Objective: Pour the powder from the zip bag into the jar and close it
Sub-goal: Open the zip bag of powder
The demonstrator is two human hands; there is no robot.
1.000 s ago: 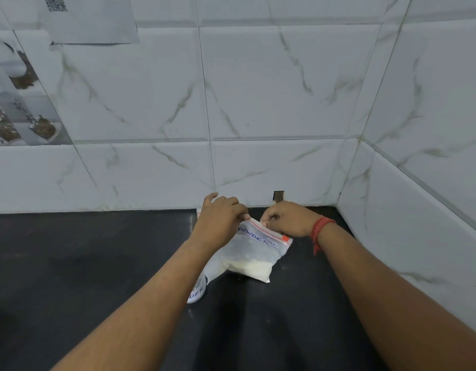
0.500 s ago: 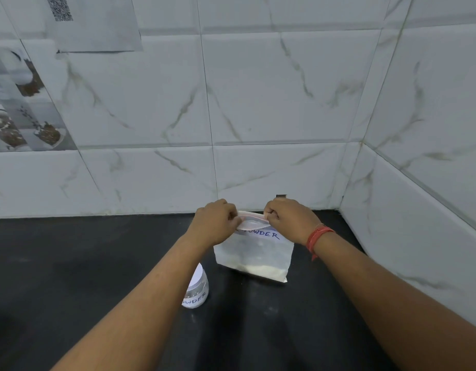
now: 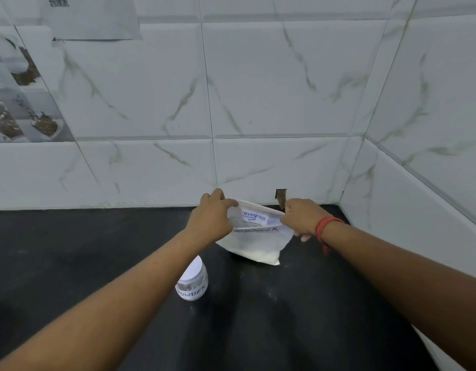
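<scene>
A clear zip bag (image 3: pixel 254 243) marked "POWDER" stands on the black counter, with white powder settled in its bottom. My left hand (image 3: pixel 211 219) pinches the left end of its top edge and my right hand (image 3: pixel 301 216) pinches the right end. The mouth is pulled apart, so the inside of the far wall shows. A small clear jar (image 3: pixel 192 283) labelled "POWDER" stands nearer me, partly hidden behind my left forearm. It has a white top; I cannot tell whether that is a lid or powder.
The black counter (image 3: pixel 298 317) meets white marble-look wall tiles behind and on the right, forming a corner. A small hole (image 3: pixel 281 195) breaks the tile just behind the bag. A printed sheet (image 3: pixel 92 16) hangs at the upper left.
The bag went from tilted to upright on the counter. My hands have drawn apart and the bag's mouth has widened.
</scene>
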